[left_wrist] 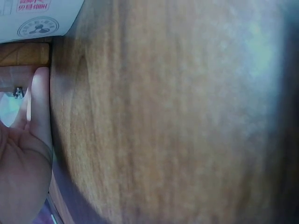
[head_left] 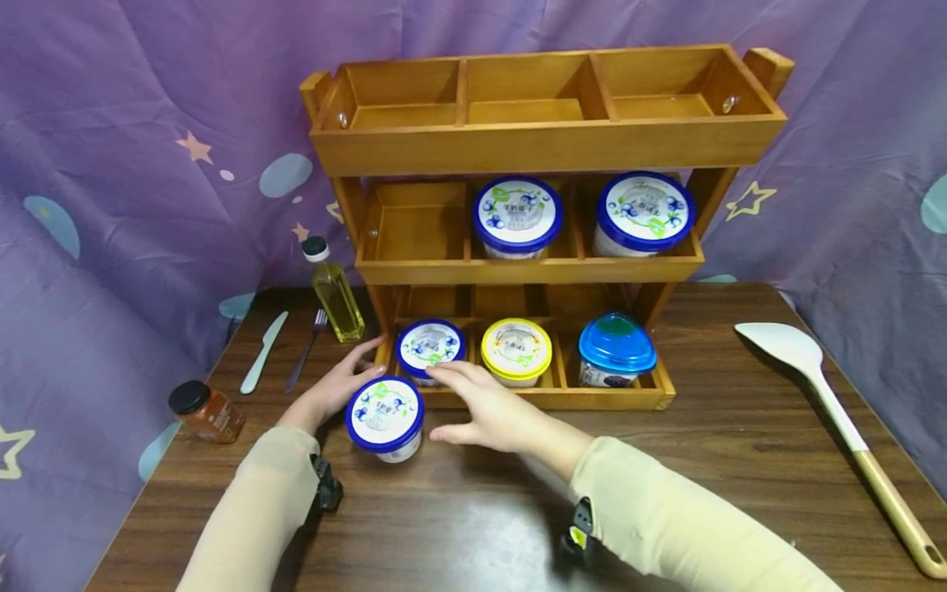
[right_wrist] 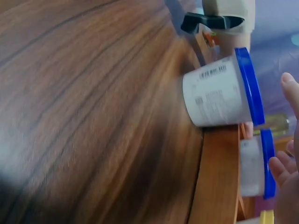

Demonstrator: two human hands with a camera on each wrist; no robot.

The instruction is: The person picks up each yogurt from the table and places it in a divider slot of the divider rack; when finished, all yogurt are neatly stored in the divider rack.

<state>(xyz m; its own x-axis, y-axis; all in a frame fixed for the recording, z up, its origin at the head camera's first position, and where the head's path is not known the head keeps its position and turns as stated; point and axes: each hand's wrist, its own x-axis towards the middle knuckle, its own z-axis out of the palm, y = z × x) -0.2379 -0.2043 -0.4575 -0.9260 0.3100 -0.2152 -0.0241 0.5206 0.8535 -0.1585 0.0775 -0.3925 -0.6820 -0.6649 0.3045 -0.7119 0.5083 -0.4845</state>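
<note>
A round white tub with a blue lid and a blueberry print (head_left: 385, 413) stands on the table before the lower left corner of a three-tier wooden shelf (head_left: 547, 148). My left hand (head_left: 342, 386) is just left of this tub, fingers stretched toward the shelf's left end, thumb beside the corner. My right hand (head_left: 491, 411) reaches in from the right, fingers spread and holding nothing, its fingertips over the edge of a second blue-lidded tub (head_left: 431, 345) in the bottom left compartment. In the right wrist view the front tub (right_wrist: 217, 91) shows its barcode side.
A yellow-lidded tub (head_left: 516, 349) and a blue-capped tub (head_left: 616, 349) share the bottom tier; two blue-lidded tubs (head_left: 518, 215) sit above. At left are an oil bottle (head_left: 336, 296), fork (head_left: 307, 349), knife (head_left: 264, 353) and jar (head_left: 207, 411). A long-handled spoon (head_left: 829, 395) lies right.
</note>
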